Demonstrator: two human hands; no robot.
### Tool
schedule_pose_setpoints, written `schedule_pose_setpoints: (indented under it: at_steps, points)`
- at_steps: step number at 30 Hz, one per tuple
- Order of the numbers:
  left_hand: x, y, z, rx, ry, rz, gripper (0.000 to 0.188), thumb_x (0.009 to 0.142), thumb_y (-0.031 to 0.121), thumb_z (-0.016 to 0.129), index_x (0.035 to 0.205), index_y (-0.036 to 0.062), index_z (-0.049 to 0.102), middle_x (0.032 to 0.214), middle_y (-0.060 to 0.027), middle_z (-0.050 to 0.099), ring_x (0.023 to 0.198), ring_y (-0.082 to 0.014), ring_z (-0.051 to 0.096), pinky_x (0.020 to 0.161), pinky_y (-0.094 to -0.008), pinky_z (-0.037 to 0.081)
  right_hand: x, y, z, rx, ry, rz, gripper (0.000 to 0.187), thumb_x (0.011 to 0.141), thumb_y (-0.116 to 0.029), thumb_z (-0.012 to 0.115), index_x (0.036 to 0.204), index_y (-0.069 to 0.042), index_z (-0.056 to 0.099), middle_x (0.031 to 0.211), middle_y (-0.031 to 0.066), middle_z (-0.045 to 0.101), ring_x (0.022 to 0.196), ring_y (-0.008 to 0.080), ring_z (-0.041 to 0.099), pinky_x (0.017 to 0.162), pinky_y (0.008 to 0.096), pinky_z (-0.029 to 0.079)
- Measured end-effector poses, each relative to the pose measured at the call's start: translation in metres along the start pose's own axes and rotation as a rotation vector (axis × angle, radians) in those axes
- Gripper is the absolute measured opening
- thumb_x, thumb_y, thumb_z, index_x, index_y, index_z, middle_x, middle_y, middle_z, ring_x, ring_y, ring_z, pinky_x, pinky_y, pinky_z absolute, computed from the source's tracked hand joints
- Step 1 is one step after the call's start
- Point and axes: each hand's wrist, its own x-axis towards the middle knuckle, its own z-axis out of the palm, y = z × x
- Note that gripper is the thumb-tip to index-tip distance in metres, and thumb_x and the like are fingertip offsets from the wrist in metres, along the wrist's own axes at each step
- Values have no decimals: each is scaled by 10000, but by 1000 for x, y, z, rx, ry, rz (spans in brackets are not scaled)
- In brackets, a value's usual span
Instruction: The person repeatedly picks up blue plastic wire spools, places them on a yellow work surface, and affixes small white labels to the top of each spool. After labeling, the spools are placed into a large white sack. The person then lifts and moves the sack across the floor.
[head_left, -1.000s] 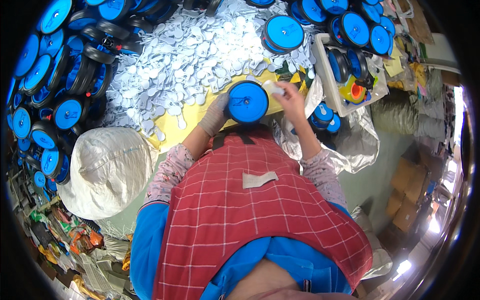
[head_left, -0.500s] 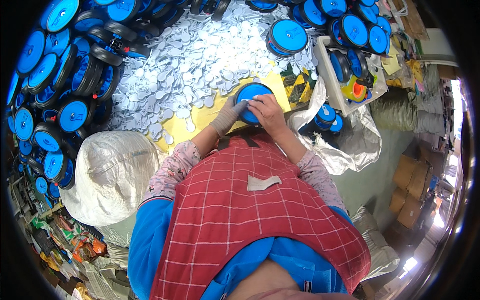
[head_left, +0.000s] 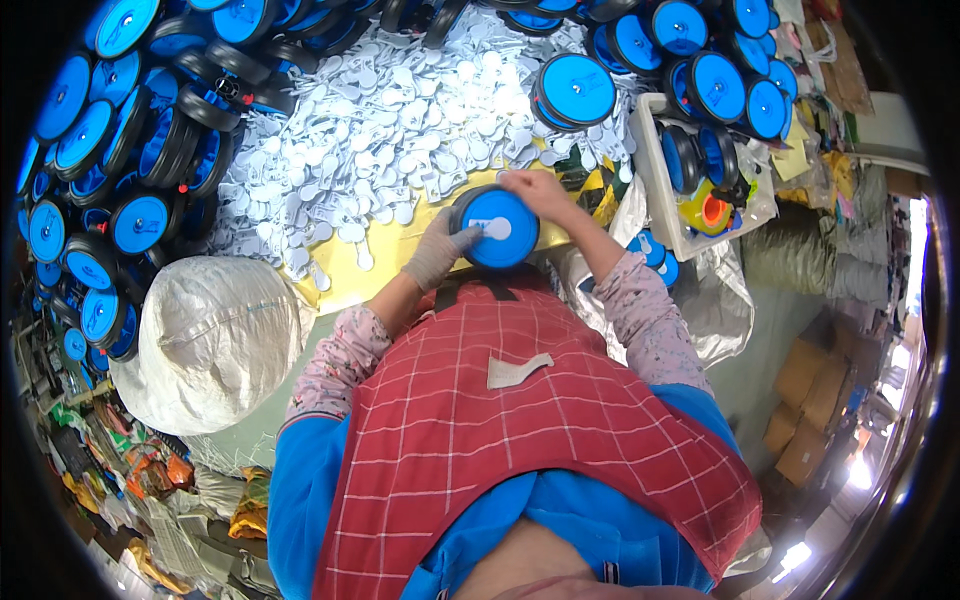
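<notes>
Head view: the workroom is crowded, and the yellow desk [head_left: 385, 247] carries a heap of pale flat pieces [head_left: 370, 130] across its middle. Blue wheels [head_left: 85, 140] are stacked toward its left end. A white tub [head_left: 672, 225] stands toward the right end.

The wheel in hand [head_left: 508, 252] is at the desk's near edge, blue face up; whether it rests on the desk cannot be told. One pale piece [head_left: 497, 229] lies on its face.

The left hand [head_left: 436, 253], gloved, is closed around the wheel's left rim, thumb over the face at the pale piece. The right hand [head_left: 538, 193] is at the far right rim, fingers curled together; whether it grips anything cannot be told.

Risks, as judged:
- Thumb pressure lost or wheel tilted: the pale piece could slide off.
- Left grip slackened: the wheel could drop past the near edge.
- Right sleeve [head_left: 635, 295] dragged across the face: the piece could be knocked askew.
</notes>
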Motion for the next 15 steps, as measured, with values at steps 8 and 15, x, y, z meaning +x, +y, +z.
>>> schedule_pose_setpoints:
  at_steps: [8, 15]
  points:
    - [2, -61, -9, 1462, -26, 785, 423, 780, 114, 680, 1198, 102, 615, 1241, -136, 609, 1185, -297, 547, 1019, -409, 437, 78, 17, -35, -875, 219, -628, 250, 870, -62, 523, 1049, -146, 676, 1017, 85, 588, 1031, 300, 577, 862, 402, 494]
    - [-24, -46, -14, 1144, 188, 228, 362, 942, 155, 547, 1280, 26, 556, 1239, -179, 599, 1180, -298, 552, 1022, -378, 439, 39, -2, -47, -547, 329, -610, 273, 813, -99, 665, 1082, -69, 635, 1051, 118, 615, 997, 322, 603, 850, 410, 503]
